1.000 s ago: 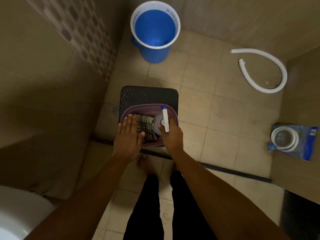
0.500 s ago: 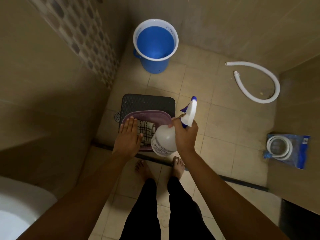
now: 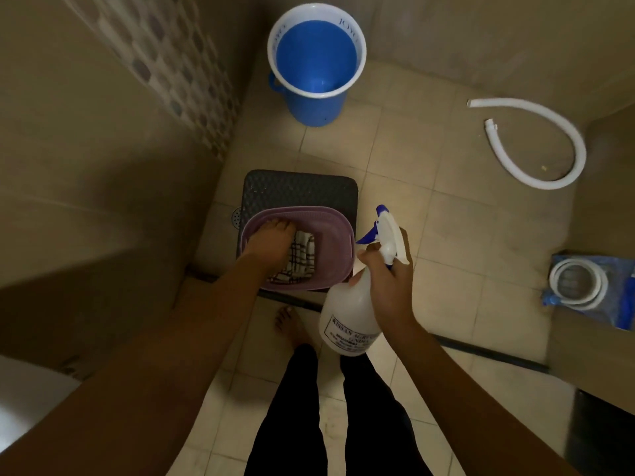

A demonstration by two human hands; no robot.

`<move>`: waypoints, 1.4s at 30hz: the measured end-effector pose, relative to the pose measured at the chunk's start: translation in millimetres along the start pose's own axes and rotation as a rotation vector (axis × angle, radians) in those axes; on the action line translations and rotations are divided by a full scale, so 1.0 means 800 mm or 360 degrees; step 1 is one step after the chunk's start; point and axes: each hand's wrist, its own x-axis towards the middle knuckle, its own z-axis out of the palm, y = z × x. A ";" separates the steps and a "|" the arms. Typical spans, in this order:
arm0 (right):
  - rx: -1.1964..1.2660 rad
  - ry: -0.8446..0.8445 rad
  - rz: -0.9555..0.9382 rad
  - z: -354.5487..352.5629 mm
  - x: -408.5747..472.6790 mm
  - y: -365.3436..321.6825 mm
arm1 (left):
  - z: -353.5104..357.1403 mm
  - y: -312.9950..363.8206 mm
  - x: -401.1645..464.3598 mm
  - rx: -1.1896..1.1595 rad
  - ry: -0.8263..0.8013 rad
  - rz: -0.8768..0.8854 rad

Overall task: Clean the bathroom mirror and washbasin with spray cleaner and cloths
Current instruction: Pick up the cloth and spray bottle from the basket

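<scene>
My right hand grips the neck of a white spray bottle with a blue trigger and nozzle. It holds the bottle tilted in the air, to the right of a purple basket. My left hand reaches into the basket's left side, its fingers lying fairly straight on a folded checked cloth. The cloth's left part is hidden under that hand. The basket stands on a dark textured stool.
A blue bucket stands in the far corner. A loose white hose curves on the tiled floor at right, and a coiled hose in a blue bag lies nearer. A white fixture edge shows at bottom left. My foot is below the stool.
My right hand lifted the spray bottle out of the basket and drew it right and toward me. My left hand slid from the basket's near rim deeper onto the cloth.
</scene>
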 end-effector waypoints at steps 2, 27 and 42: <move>0.0015 0.0008 0.0107 -0.002 0.004 0.005 | -0.001 0.000 0.010 0.0128 -0.0022 0.0003; 0.0081 -0.0037 -0.0003 0.002 -0.002 -0.013 | -0.066 -0.006 0.000 -0.0723 -0.0398 -0.0082; 0.0260 -0.0279 -0.0487 -0.013 -0.068 -0.146 | -0.196 0.043 -0.166 -0.2961 0.0267 -0.0056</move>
